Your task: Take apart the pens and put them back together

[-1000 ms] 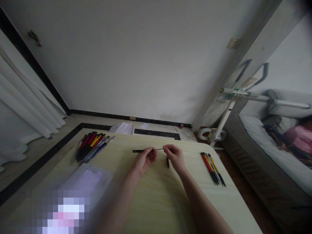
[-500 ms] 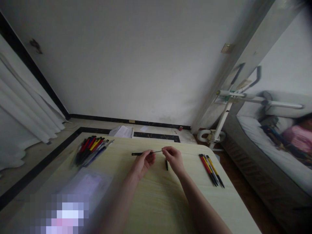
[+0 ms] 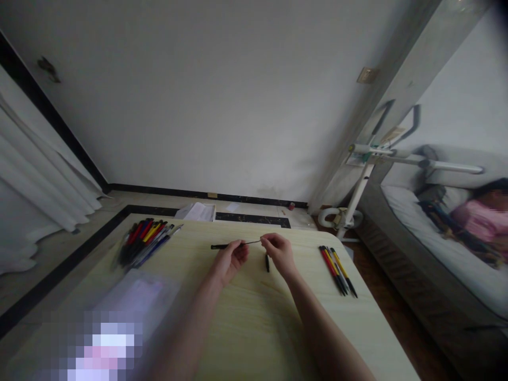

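My left hand (image 3: 233,258) is closed on a black pen barrel (image 3: 218,246) that points out to the left over the table. From the barrel's right end runs a thin pen refill (image 3: 252,242). The fingertips of my right hand (image 3: 279,254) pinch the refill's far end. Just left of and below my right hand, a short black pen part (image 3: 267,262) lies on the table (image 3: 254,317). Several pens (image 3: 337,270), red, yellow and silver with black ends, lie side by side at the table's right.
A pile of mixed pens (image 3: 145,241) lies at the table's back left. In front of it is a clear plastic bag (image 3: 153,288), partly blurred. White exercise equipment (image 3: 359,193) stands past the right corner. Farther right, a person in pink (image 3: 478,219) is on a bed.
The whole view has shifted slightly. Both hands keep the same hold on the pen barrel and refill, with no clear movement between them.
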The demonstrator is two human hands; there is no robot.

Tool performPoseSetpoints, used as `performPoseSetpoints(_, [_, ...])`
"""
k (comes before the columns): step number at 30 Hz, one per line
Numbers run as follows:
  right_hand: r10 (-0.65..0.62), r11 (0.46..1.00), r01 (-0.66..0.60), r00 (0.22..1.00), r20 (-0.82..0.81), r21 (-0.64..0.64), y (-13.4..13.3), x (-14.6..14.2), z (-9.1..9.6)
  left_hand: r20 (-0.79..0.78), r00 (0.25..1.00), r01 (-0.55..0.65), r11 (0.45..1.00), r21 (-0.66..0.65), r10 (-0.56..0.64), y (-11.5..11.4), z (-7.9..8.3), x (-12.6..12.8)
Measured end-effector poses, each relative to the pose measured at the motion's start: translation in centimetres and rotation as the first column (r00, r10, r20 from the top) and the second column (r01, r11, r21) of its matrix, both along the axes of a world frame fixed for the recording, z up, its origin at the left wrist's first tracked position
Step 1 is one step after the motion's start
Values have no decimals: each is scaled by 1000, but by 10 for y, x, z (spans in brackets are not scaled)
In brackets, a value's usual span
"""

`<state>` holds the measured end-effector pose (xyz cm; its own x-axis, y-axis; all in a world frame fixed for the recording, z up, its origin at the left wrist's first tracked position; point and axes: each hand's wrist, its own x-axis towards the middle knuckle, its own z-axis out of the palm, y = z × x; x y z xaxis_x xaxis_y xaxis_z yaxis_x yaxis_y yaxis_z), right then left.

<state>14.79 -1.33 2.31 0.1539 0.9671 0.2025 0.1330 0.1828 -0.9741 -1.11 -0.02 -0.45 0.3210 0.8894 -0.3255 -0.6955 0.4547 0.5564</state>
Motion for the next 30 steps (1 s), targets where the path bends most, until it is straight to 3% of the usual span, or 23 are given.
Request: performPoseSetpoints(30, [16, 1000, -17, 999, -37, -18, 1, 7, 5, 41, 999, -19, 1000, -4, 19, 1, 1, -2])
